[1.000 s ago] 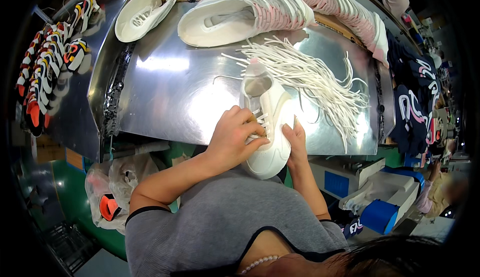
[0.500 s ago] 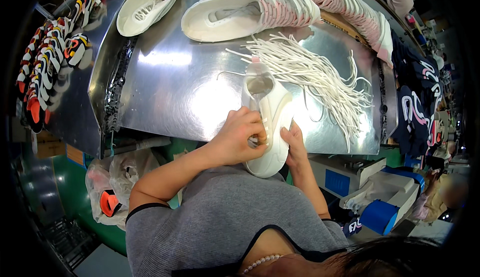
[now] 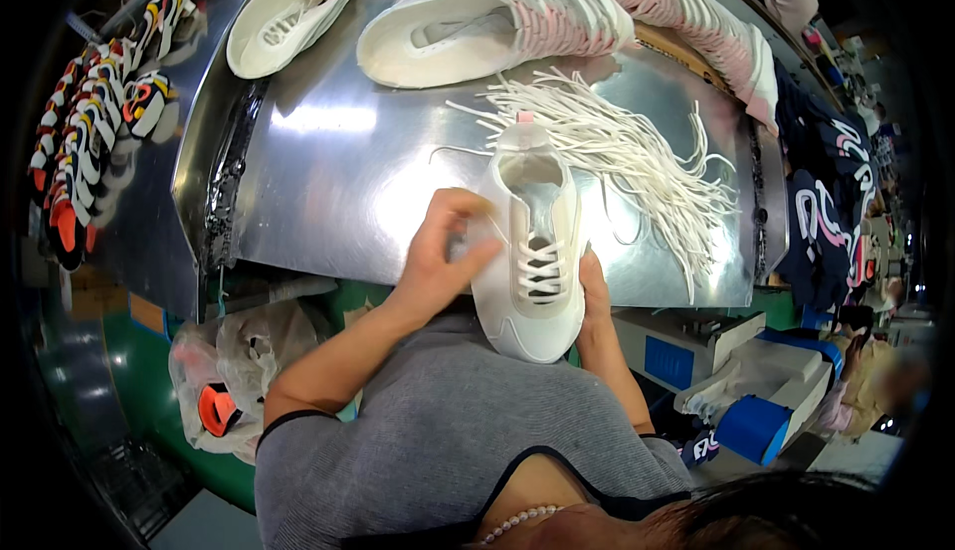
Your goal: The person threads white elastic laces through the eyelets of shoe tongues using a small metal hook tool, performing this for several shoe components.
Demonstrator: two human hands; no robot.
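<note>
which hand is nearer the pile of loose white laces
Right. The right hand cups the white shoe on the side facing the loose white laces; the left hand grips its far side.

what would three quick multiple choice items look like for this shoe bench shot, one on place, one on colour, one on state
1. Where does the bundle of loose laces lie?
A. on the metal table beyond the held shoe
B. in the plastic bag below the table
C. inside a blue box

2. What colour is the shoe between the hands?
A. black
B. white
C. orange

3. How far is that shoe laced?
A. not at all
B. only the eyelets near the toe
C. up to the top and tied

Answers:
1 A, the white strands fan out on the metal table past the shoe's heel.
2 B, its upper and sole are white, with a small pink heel tab.
3 B, crossings show only near the toe, with the left hand and right hand at the shoe's sides.
</note>
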